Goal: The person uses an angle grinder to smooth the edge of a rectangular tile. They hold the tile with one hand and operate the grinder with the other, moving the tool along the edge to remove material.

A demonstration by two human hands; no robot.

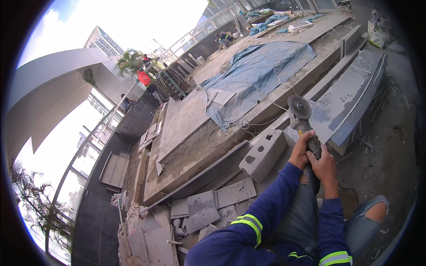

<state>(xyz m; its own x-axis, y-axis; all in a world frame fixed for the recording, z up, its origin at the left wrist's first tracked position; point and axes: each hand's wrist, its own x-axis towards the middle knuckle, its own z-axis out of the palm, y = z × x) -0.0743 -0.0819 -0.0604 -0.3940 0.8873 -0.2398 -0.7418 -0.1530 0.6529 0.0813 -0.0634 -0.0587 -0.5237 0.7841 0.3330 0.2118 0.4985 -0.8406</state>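
Slabs of flat grey stone lie overlapping left of centre; beyond them, a crumpled blue tarpaulin drapes over a raised grey platform. Rightward, a pale hollow concrete block lies near the left hand, which grasps a dark angle grinder, round disc outermost, jointly with the right hand, near a broad grey panel.

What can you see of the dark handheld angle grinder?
The dark, plastic-looking angle grinder has a grey, metal-looking head, a small yellow patch and a round grey disc at its far end. It slants forward, right of a pale concrete block with holes, gripped by the bare left hand nearer the head and the bare right hand behind it. Whether the disc spins is unclear.
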